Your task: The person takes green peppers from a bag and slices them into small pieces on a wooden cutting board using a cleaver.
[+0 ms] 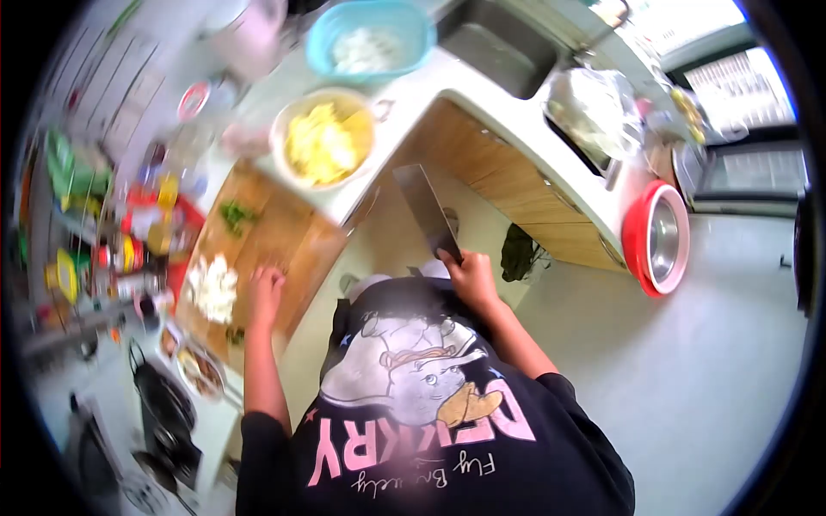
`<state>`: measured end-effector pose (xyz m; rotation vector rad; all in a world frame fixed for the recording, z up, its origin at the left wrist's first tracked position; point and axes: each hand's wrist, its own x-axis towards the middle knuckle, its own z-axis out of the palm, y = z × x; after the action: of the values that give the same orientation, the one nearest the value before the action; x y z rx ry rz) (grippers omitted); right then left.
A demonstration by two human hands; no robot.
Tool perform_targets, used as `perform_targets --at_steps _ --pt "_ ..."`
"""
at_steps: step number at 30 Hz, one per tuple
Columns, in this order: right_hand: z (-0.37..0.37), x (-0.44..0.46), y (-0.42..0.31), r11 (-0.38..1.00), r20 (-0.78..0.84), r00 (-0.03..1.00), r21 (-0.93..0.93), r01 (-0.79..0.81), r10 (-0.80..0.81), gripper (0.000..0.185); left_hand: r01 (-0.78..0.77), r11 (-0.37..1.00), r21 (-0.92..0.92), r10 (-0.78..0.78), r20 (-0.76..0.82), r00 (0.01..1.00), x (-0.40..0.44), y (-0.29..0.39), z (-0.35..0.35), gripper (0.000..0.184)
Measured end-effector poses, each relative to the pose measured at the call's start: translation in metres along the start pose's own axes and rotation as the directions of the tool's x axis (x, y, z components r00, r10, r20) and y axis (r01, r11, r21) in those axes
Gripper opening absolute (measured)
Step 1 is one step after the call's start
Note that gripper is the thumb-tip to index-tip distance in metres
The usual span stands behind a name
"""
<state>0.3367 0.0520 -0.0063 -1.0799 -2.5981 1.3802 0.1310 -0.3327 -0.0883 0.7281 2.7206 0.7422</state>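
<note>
In the head view my right hand [473, 277] is closed around the handle of a cleaver [425, 206]. Its broad blade points up and to the left, over the floor in front of the wooden cabinets. My left hand [267, 285] is over the wooden cutting board [297, 236], fingers slightly bent and a little apart, with nothing visible in them. White chopped pieces [212, 290] lie in a pile on the board to the left of that hand. Further up the board is a small heap of chopped greens [233, 217], and a dark green bit [234, 335] sits near its lower end.
Beyond the board stands a bowl of yellow shreds [323, 142], with a blue basin [372, 39] holding white pieces behind it. A sink [499, 43] is set into the counter. Bottles [129, 254] crowd the left side. A red basin [641, 236] is at the right.
</note>
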Motion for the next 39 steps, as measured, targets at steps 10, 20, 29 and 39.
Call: perform_targets --at_steps 10,20,29,39 --pt "-0.152 0.029 0.103 0.928 -0.396 0.870 0.336 -0.159 0.293 0.041 -0.113 0.744 -0.659 0.313 0.195 0.929 0.222 0.418 0.068 0.014" --pt "-0.225 -0.009 0.180 0.610 -0.385 0.592 0.755 -0.240 0.708 0.043 0.270 0.379 -0.885 0.410 0.422 0.809 0.355 0.657 0.277 0.049" --pt "-0.232 0.013 0.200 0.701 -0.370 0.664 0.629 -0.336 0.650 0.051 0.116 0.673 -0.730 0.343 0.448 0.826 0.284 0.469 0.253 0.023" --pt "-0.235 0.073 0.163 0.893 -0.341 0.868 0.395 -0.217 0.362 0.041 0.189 0.701 -0.688 -0.191 0.074 0.979 0.167 0.317 0.132 0.020"
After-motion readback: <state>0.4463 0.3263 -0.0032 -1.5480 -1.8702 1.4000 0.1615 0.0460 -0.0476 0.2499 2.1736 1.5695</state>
